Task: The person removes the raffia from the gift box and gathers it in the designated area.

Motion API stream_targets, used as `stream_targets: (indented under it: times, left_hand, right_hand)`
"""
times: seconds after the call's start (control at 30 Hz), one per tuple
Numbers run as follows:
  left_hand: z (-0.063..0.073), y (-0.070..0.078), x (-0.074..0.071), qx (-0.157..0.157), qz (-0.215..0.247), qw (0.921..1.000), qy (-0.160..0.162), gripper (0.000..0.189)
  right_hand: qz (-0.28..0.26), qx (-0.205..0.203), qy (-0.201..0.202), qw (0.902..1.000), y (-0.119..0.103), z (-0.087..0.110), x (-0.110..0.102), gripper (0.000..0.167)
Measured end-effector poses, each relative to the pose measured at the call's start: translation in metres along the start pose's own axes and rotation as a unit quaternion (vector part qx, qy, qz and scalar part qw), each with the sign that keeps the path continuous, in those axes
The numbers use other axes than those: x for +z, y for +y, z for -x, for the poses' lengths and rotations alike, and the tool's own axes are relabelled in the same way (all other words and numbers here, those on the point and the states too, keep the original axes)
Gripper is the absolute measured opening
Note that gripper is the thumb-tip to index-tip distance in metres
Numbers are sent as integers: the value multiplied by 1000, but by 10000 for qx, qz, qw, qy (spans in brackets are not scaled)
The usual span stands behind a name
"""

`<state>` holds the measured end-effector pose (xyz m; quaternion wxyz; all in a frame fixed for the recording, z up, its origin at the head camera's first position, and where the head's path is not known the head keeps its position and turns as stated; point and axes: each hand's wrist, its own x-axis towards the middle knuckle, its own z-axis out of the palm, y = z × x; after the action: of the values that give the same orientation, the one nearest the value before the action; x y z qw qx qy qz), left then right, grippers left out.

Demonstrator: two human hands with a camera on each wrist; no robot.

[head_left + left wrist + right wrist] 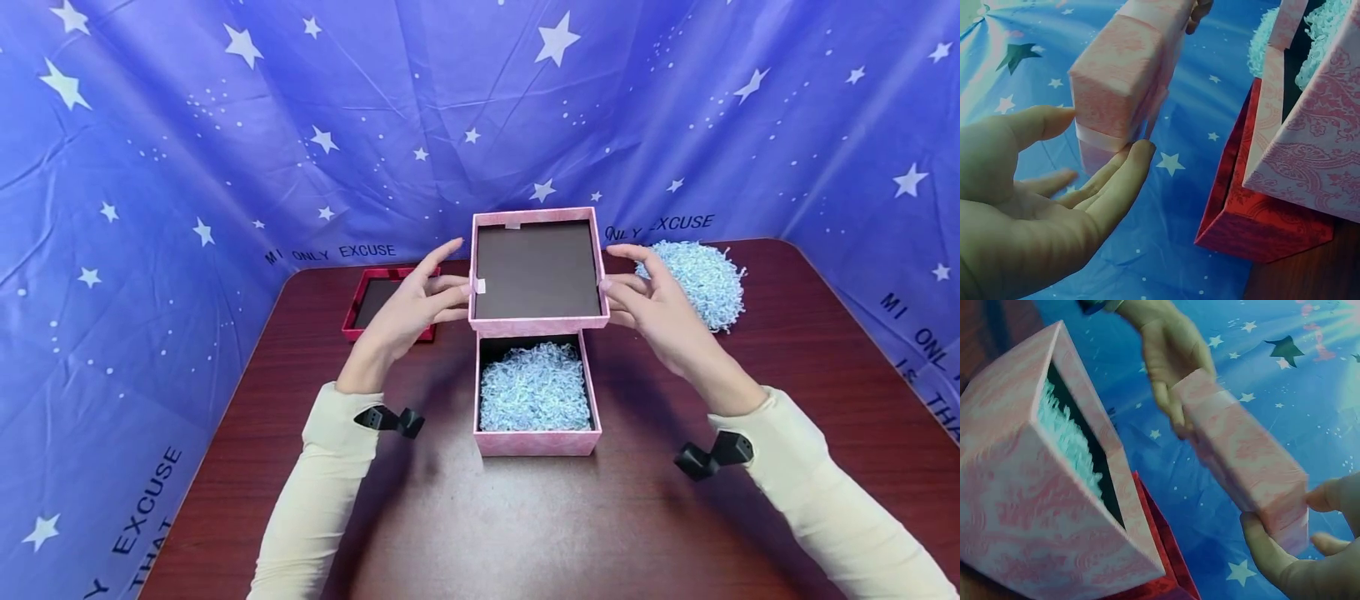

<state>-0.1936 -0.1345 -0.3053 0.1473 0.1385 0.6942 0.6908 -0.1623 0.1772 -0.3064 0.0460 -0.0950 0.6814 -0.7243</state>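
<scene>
A pink patterned box lid point(538, 323) is held up between both hands, its dark inside facing the head camera. My left hand point(408, 312) grips its left edge, thumb on one side and fingers on the other. At the right edge my right hand point(660, 312) pinches it the same way. A pale ribbon point(1099, 137) wraps the lid's outside in the left wrist view. Below the lid stands an open pink box point(537, 444), holding light blue shredded paper point(534, 392). The lid overlaps the box's far rim in the head view.
Behind my left hand lies a red box piece point(375, 298) with a dark inside. More blue shredded paper point(705, 283) is heaped at the back right of the brown table point(525, 533). A blue starry curtain point(420, 100) hangs around the table.
</scene>
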Motion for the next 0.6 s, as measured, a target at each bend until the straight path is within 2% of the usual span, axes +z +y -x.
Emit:
stream_targets:
  times: [0.13, 0.33, 0.6]
  left_hand:
    - [-3, -2, 0, -231, -6, 9997, 75, 55]
    - [-1, -2, -3, -398, 16, 9992, 49, 51]
    - [9, -5, -21, -558, 35, 9984, -26, 53]
  right_hand:
    - [75, 337, -121, 9993, -2, -1, 2, 58]
    - [97, 472, -158, 9987, -1, -4, 6, 58]
    - [-90, 670, -495, 9965, 3, -6, 16, 61]
